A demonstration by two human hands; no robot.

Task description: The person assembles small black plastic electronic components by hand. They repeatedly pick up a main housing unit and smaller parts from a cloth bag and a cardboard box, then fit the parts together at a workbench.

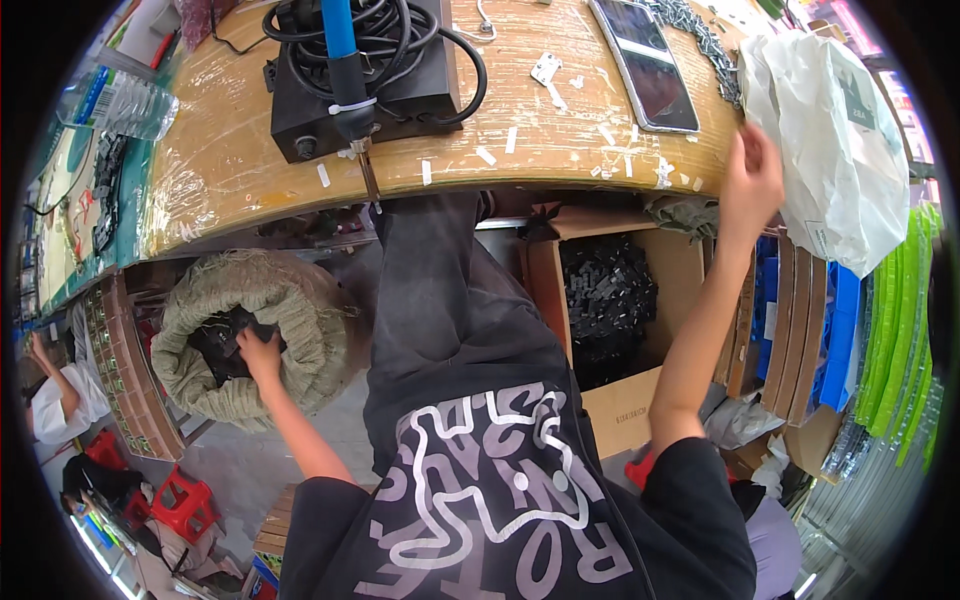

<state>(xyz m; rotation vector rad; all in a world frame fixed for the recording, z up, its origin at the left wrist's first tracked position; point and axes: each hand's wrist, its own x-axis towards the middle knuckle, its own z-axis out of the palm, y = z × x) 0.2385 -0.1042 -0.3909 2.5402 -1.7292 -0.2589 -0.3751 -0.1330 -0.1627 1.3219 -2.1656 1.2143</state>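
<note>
My left hand (262,357) reaches into the mouth of a rolled-down woven sack (185,385). Its fingers are closed on a black plastic part (264,330), among other dark parts lying inside. At the table's right edge, my right hand (755,178) is raised with its fingers bent together; whatever they may hold is too small to make out. Beside that hand hangs a white plastic bag (830,150). A pile of small metal pieces (708,45) lies just beyond it on the table.
An electric screwdriver (345,75) hangs tip-down before a black box (295,125) with coiled cable. A phone (645,65) lies on the taped tabletop (540,150). Below stands a cardboard box (683,265) of small black parts. Stacked trays (800,330) stand right; another person's arm (65,385) shows far left.
</note>
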